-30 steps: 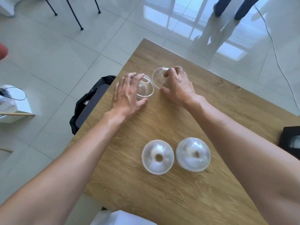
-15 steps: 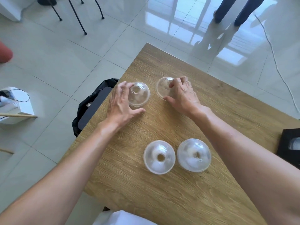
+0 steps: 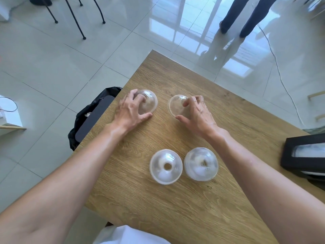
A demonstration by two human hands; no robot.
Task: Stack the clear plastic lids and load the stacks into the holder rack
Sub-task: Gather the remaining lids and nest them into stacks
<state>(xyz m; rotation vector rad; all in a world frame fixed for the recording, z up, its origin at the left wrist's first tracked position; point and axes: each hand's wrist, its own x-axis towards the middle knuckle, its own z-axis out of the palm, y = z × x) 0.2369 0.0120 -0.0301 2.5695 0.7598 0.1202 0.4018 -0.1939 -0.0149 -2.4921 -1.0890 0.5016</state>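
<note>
Two hands on the table [image 3: 202,205], further apart than 0.5 s ago — left hand [image 3: 131,111] grips far-left lid [image 3: 149,102], right hand [image 3: 197,114] grips far-right lid [image 3: 175,107]. Near lids [image 3: 165,166] unmoved.

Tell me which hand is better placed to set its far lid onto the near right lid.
Probably the right hand. It grips the far right lid, which lies almost straight beyond the near right lid. The left hand would have to cross over.
</note>
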